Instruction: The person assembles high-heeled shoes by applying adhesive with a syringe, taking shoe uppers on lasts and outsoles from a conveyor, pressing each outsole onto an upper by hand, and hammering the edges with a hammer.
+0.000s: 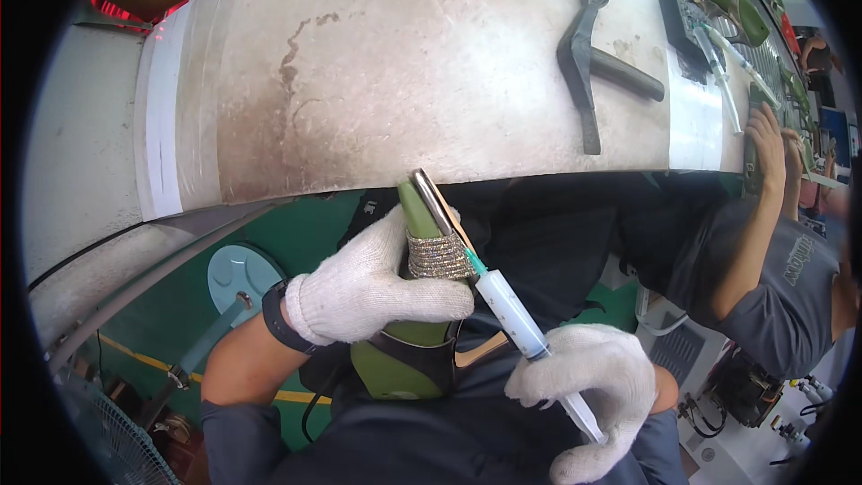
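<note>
My left hand [373,283], in a white knit glove, grips a green high-heeled shoe [409,355] with a glittery strap, held upright just below the edge of the workbench. A thin metallic heel [431,200] points up toward the bench edge. My right hand [588,386], also gloved, holds a clear syringe [514,310] with a teal tip. The syringe tip touches the shoe beside the glittery strap, near the heel's base.
The pale, stained workbench [395,81] fills the top of the view. A hammer [588,58] lies on it at the right, with a dark tool [682,31] and more green shoes [738,13] beyond. A person in a grey shirt [781,292] works at right. A round stool [235,271] stands below left.
</note>
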`<act>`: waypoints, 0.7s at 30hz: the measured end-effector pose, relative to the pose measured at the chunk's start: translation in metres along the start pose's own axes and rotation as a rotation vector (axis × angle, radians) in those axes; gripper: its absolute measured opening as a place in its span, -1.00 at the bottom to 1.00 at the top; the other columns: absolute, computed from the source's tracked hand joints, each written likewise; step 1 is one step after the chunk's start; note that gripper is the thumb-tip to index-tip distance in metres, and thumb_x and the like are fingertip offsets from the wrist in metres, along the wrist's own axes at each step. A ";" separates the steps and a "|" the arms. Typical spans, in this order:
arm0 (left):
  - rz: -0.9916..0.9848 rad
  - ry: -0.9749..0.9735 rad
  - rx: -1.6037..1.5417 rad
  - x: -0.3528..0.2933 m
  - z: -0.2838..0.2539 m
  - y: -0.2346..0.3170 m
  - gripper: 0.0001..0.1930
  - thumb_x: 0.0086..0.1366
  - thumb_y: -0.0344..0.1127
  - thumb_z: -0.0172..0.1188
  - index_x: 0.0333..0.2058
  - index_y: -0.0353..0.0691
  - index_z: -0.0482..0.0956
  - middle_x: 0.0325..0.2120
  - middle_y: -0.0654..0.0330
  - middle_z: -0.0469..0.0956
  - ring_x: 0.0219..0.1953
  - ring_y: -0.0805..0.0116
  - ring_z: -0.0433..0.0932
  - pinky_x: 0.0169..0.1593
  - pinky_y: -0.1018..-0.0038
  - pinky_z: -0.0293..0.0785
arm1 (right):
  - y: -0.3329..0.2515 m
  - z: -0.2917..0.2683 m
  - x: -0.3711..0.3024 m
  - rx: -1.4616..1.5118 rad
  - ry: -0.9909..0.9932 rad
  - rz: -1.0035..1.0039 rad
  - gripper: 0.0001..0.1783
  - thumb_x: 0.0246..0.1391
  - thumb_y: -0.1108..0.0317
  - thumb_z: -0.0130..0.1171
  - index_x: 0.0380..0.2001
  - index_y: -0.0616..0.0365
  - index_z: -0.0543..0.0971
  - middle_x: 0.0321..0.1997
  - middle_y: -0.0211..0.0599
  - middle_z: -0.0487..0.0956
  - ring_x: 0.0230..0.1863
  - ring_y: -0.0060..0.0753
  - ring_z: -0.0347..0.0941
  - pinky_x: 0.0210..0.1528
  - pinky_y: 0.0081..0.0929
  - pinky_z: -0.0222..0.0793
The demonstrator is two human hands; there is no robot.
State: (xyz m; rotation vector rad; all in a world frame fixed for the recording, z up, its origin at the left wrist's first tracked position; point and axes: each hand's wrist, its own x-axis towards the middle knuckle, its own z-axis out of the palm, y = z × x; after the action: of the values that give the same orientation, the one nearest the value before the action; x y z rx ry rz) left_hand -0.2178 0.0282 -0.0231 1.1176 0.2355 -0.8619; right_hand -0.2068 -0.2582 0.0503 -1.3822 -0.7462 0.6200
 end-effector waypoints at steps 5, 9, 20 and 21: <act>0.005 0.008 0.016 -0.001 0.000 0.000 -0.04 0.14 -0.27 0.67 0.42 -0.34 0.28 0.12 0.03 0.65 0.17 0.21 0.65 0.33 0.23 0.53 | 0.012 -0.010 -0.009 0.191 -0.044 0.005 -0.07 -0.18 0.10 0.75 0.11 0.61 0.58 -0.15 0.23 0.70 -0.33 -0.10 0.64 -0.30 -0.34 0.60; 0.017 0.004 0.009 0.002 0.000 -0.003 -0.03 0.14 -0.24 0.68 0.42 -0.34 0.29 0.13 0.03 0.65 0.18 0.21 0.64 0.33 0.23 0.53 | 0.027 0.004 -0.003 0.344 0.107 -0.198 -0.12 -0.11 0.10 0.72 0.02 0.74 0.60 -0.26 0.32 0.70 -0.48 -0.12 0.64 -0.45 -0.37 0.59; -0.004 0.007 0.040 0.001 0.000 0.001 0.01 0.11 -0.23 0.71 0.44 -0.33 0.28 0.14 0.04 0.65 0.19 0.22 0.64 0.33 0.23 0.54 | 0.012 0.000 -0.015 0.491 0.260 0.040 -0.07 -0.10 -0.06 0.71 -0.08 0.74 0.61 -0.31 0.31 0.69 -0.45 -0.11 0.67 -0.42 -0.37 0.65; -0.001 0.014 0.037 0.001 0.000 0.001 0.01 0.11 -0.24 0.71 0.44 -0.33 0.28 0.13 0.04 0.66 0.18 0.22 0.65 0.32 0.23 0.54 | 0.014 -0.001 -0.014 0.491 0.263 0.041 -0.07 -0.10 -0.06 0.71 -0.08 0.74 0.61 -0.31 0.31 0.69 -0.45 -0.11 0.67 -0.42 -0.37 0.65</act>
State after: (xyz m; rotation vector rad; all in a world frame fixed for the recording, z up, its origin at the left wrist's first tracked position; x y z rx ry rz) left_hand -0.2167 0.0276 -0.0226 1.1586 0.2325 -0.8626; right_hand -0.2145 -0.2681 0.0351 -0.9982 -0.3239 0.5908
